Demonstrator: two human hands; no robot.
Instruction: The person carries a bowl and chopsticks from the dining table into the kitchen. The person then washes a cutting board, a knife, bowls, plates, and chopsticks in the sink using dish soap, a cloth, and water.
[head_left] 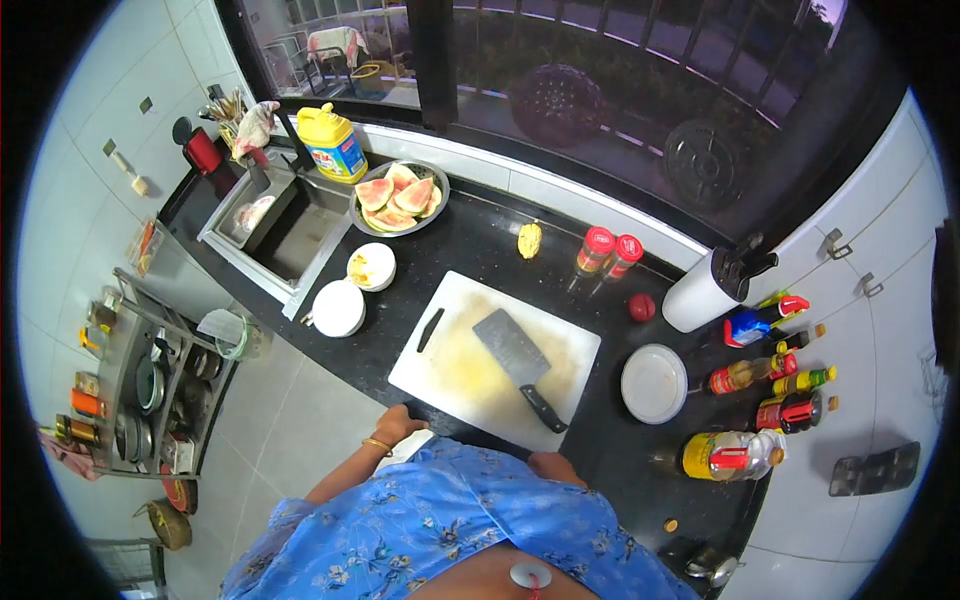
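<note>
Blue floral garment (440, 510), with a round white pendant (530, 576) hung above it, is placed nearest the camera. Metal shelf rack (163, 322), stocked with jars and cookware, is stood at far left. Steel sink (240, 270) is set into the black counter (480, 225); a yellow jug (330, 140) is stood behind its right end. Two white bowls, one plain (338, 308) and one food-smeared (371, 267), are placed side by side to the right of the sink. Metal bowl (441, 178), filled with watermelon pieces (405, 192), is set behind them.

Left hand (400, 425), braceleted at the wrist, is held at the counter's near edge beside the board; its fingers are curled, but whether anything is gripped cannot be told. White cutting board (450, 360), stained yellow, is laid flat at centre. Cleaver (512, 345) is laid across its right half, black handle directed toward the near right corner. Right hand (555, 468) is seen just below that corner, partly covered by the garment; its grip cannot be made out.

Red-capped jars (595, 250), a white dish (654, 384), a white knife block (700, 292) and an oil bottle (728, 456) are ranged at right.
</note>
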